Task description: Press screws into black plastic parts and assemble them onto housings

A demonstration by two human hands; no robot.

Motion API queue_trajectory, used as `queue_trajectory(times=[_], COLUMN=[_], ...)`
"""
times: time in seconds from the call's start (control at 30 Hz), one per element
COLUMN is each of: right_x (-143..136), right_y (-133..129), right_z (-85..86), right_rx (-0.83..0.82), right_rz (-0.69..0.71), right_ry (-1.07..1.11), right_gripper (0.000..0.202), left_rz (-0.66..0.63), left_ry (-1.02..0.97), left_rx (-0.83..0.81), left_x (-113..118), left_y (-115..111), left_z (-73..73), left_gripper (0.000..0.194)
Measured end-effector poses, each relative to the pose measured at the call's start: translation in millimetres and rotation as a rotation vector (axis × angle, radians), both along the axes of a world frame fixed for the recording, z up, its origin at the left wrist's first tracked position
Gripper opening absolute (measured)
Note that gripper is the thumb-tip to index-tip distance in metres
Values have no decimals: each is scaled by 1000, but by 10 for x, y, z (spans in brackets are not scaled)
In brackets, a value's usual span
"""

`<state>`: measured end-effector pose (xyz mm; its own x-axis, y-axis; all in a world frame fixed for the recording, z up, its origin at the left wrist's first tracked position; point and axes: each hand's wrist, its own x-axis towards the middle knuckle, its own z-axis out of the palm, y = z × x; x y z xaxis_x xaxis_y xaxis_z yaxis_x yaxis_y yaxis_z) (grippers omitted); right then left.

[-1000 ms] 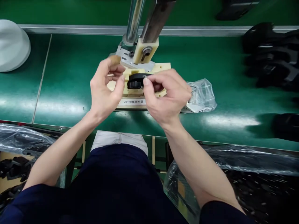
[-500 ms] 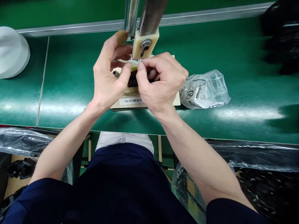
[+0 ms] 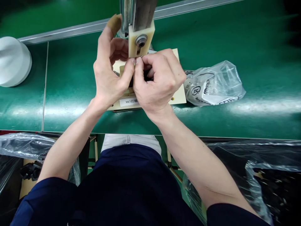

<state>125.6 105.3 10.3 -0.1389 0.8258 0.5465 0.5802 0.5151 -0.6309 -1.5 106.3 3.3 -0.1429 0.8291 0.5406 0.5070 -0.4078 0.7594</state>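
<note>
My left hand [image 3: 108, 70] and my right hand [image 3: 160, 80] meet right under a cream-coloured block [image 3: 133, 44] on a metal arm. The two thumb tips are almost touching. My right thumb and index finger pinch together on something too small to make out. On the left hand the index finger, in a brown finger cot [image 3: 114, 23], points up; its other fingers curl behind the block and their tips are hidden. Beneath both hands lies a cream fixture board [image 3: 178, 94] with a printed label [image 3: 128, 102]. A dark part on the board is mostly covered by my hands.
A clear plastic bag [image 3: 216, 84] with printing lies right of the board. At the far left stands a white round container [image 3: 14, 61] on the green table [image 3: 70, 78]. Plastic-lined bins with black parts [image 3: 279, 191] sit below the table edge on both sides.
My thumbs have come closer together beneath the block, and the right hand's fingertips are now right against the left thumb. The whole view has shifted slightly.
</note>
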Motion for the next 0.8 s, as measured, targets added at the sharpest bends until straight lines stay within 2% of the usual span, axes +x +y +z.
queue_trajectory(times=[0.17,0.3,0.4,0.67,0.8], right_x=[68,61,34,9,-22], right_y=[51,62,61,78,50], right_z=[-62,-89,-91,-81,-71], right_rx=[72,-1,-49,-26,-65], right_rz=[-44,-44,-20,-45,-68], right_ry=[-36,9,62,94,68], right_gripper=[35,36,39,42,38], left_rz=[54,63,48,17,18], left_ry=[-34,-46,-15,89,89], left_rx=[31,-18,-13,4,-31], left_x=[78,75,30,3,-11], left_y=[-33,-64,-75,-108,-108], left_z=[-13,8,60,283,306], left_gripper=[72,75,74,74,73])
